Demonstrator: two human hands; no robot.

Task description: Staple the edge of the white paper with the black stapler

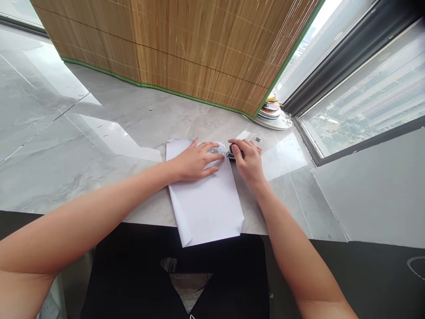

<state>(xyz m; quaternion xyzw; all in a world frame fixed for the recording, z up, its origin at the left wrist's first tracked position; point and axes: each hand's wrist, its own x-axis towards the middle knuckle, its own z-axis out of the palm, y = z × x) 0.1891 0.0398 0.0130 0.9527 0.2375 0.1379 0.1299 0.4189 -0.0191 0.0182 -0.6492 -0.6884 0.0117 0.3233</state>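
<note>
A folded white paper (206, 204) lies on the grey marble floor (66, 146) in front of me, its near corners turned in. My left hand (195, 160) rests flat on the paper's upper part, fingers spread and reaching toward a small crinkled silvery piece (218, 150) at the paper's top edge. My right hand (248, 160) is closed around a small dark object (232, 153) right beside that silvery piece. I cannot make out what the dark object is.
A bamboo blind (186, 48) with green edging stands along the back. A stack of plates (272, 113) sits at its right end by the window frame (348, 57). A small white slip (244, 134) lies beyond my hands. My dark-clothed legs (149, 274) fill the foreground.
</note>
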